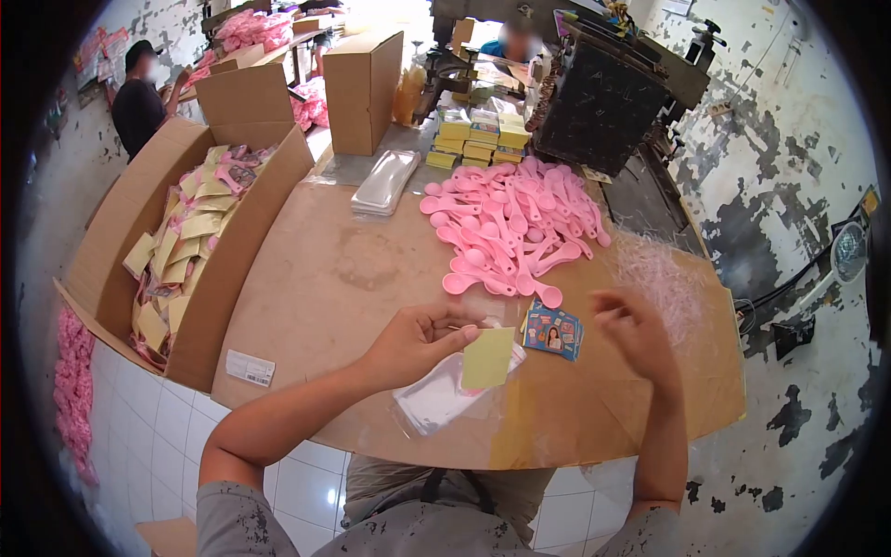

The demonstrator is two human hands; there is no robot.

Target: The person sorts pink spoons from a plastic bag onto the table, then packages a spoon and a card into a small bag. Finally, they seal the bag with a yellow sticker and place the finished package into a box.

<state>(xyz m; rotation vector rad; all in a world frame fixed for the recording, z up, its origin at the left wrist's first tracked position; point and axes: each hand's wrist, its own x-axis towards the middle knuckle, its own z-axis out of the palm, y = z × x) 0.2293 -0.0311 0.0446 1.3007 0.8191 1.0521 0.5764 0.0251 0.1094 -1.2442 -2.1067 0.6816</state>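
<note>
My left hand [422,342] is closed, thumb and fingers pinching a pale yellow card [488,358] upright over the table. A bit of pink shows at the card's lower edge, and clear film seems to be around it. Below it lies a stack of clear plastic bags [429,401] with a white look. My right hand [636,336] is raised to the right, fingers loosely bent and apart, with nothing visible in them. Between the hands sits a small pile of blue printed cards [553,330]. Just beyond, many pink plastic measuring spoons [515,223] lie heaped.
At left stands an open carton [237,269] of packed bags with yellow cards. More clear bags [385,181] and stacks of yellow cards [478,135] lie at the back, near a dark machine [599,97]. Shredded film [659,278] lies right. Two people [139,102] are farther off.
</note>
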